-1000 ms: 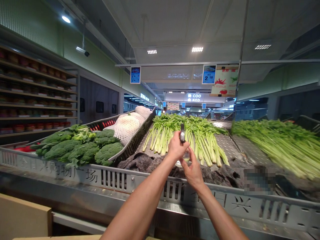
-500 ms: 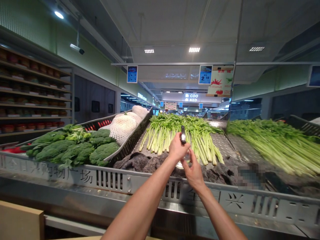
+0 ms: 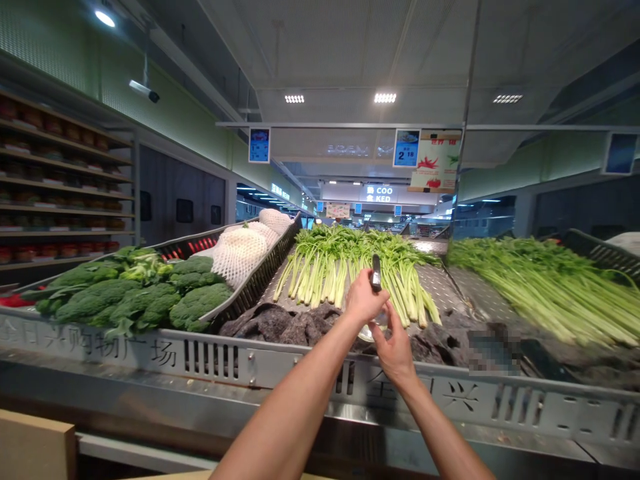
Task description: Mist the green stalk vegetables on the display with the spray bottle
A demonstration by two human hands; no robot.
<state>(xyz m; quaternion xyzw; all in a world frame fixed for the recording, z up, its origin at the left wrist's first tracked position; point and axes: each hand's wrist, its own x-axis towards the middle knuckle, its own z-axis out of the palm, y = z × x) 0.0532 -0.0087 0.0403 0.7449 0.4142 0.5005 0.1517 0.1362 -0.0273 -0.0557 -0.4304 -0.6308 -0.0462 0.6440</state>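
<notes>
My left hand (image 3: 364, 301) is raised over the front of the produce stand, closed around a slim dark tool (image 3: 376, 272) that sticks up from the fist. Just under it, my right hand (image 3: 396, 341) points its fingers up and pinches at a pale, see-through thing (image 3: 371, 331) between the two hands; what that thing is I cannot make out. Both hands hover above dark purple leafy vegetables (image 3: 295, 324), in front of bundles of green celery stalks (image 3: 350, 267).
A slotted metal rail (image 3: 210, 357) fronts the stand. Broccoli (image 3: 150, 300) lies at left, net-wrapped white produce (image 3: 240, 250) behind it, long green stalks (image 3: 545, 287) at right. Price signs (image 3: 406, 148) hang overhead; shelves (image 3: 60, 193) line the left wall.
The view has drifted, so the stand sits a little lower and further left. Both hands have shifted slightly right and keep the same hold close together.
</notes>
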